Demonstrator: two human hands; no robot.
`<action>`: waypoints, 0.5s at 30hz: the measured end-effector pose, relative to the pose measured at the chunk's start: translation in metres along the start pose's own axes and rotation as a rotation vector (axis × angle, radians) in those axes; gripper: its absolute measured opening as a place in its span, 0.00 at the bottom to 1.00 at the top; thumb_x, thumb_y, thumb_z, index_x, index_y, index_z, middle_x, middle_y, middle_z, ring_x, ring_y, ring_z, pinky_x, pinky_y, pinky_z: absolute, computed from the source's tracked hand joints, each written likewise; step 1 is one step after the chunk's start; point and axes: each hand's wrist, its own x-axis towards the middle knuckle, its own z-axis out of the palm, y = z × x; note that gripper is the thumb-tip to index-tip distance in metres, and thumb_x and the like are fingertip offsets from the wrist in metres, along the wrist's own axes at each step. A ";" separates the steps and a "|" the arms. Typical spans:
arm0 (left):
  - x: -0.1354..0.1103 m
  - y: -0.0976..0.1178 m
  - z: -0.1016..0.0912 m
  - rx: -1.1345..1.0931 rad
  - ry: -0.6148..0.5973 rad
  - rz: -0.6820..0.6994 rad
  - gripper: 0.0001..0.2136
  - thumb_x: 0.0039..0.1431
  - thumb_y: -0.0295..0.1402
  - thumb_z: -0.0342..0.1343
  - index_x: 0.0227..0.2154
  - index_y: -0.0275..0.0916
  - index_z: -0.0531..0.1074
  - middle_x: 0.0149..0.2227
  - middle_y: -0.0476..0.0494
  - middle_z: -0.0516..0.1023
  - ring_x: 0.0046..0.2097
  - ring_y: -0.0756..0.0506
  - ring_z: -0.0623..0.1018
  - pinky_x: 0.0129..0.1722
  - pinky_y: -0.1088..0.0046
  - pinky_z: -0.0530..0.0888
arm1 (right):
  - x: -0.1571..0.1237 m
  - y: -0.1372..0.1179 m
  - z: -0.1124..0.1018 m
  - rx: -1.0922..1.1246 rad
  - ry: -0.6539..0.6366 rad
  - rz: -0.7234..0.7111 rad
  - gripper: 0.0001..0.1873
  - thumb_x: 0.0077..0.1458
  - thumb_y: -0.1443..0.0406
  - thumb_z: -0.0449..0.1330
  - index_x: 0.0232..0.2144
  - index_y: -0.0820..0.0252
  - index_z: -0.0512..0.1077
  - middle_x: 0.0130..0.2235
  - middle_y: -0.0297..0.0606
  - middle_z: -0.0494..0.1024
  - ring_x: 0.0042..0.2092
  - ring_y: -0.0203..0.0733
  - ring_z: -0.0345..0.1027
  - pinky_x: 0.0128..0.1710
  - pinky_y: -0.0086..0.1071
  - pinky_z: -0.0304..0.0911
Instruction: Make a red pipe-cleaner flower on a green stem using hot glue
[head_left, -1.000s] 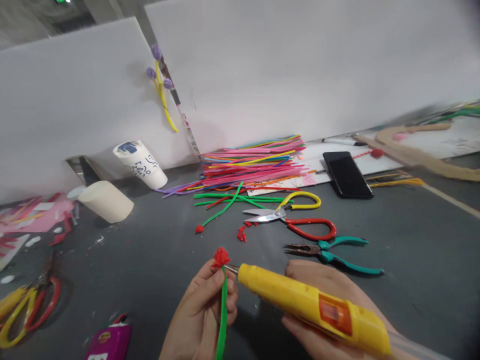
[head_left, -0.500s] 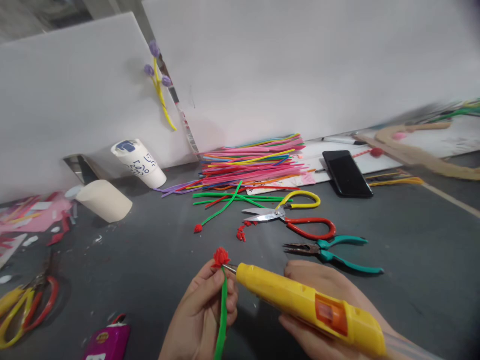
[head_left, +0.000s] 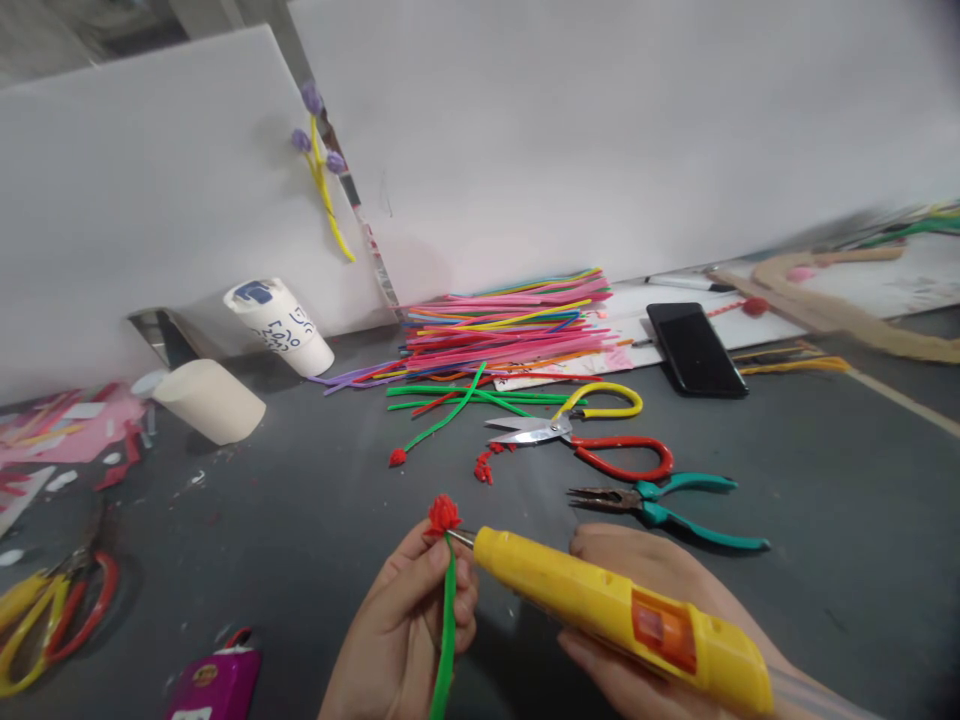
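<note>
A red flower (head_left: 443, 514) made of bent pipe cleaner tops a green pipe cleaner stem (head_left: 445, 630). My left hand (head_left: 409, 610) pinches it just below the bloom, with the stem hanging down past the fingers. In my right hand (head_left: 645, 590) is a yellow hot glue gun (head_left: 600, 600), a clear glue stick trailing from its rear. Its metal nozzle points left and meets the base of the flower; whether glue is coming out cannot be seen. Beyond my hands lie red snippets (head_left: 484, 467) and a green stem with a small red bud (head_left: 397, 457).
Open scissors (head_left: 555, 428) and teal-handled pliers (head_left: 652, 502) lie beyond my right hand. Bundled coloured pipe cleaners (head_left: 502, 330) and a black phone (head_left: 697, 348) are farther back. Paper cups (head_left: 210, 402), more scissors (head_left: 67, 600) and a purple box (head_left: 217, 685) occupy the left side.
Almost nothing differs. Both hands, the flower and the glue gun hold the same pose, and the whole view has shifted very slightly.
</note>
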 end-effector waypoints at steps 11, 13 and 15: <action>0.000 0.001 0.000 -0.021 -0.006 -0.001 0.10 0.39 0.29 0.73 0.20 0.34 0.76 0.19 0.50 0.76 0.19 0.57 0.72 0.18 0.87 0.65 | -0.001 -0.002 -0.003 -0.063 -0.053 -0.004 0.10 0.56 0.65 0.53 0.24 0.53 0.71 0.24 0.35 0.74 0.28 0.45 0.74 0.31 0.34 0.71; 0.000 0.001 0.000 -0.021 -0.001 -0.002 0.10 0.41 0.28 0.72 0.20 0.33 0.76 0.20 0.51 0.75 0.19 0.57 0.72 0.18 0.87 0.65 | 0.000 -0.002 -0.003 -0.065 -0.049 -0.004 0.10 0.54 0.67 0.54 0.24 0.53 0.71 0.24 0.35 0.74 0.27 0.44 0.74 0.30 0.34 0.71; 0.000 0.000 0.000 -0.017 0.008 -0.004 0.09 0.43 0.28 0.71 0.20 0.34 0.75 0.19 0.51 0.75 0.19 0.57 0.72 0.18 0.87 0.65 | 0.001 -0.002 -0.003 -0.085 -0.066 -0.023 0.09 0.53 0.68 0.54 0.24 0.53 0.70 0.24 0.35 0.74 0.28 0.45 0.75 0.30 0.35 0.72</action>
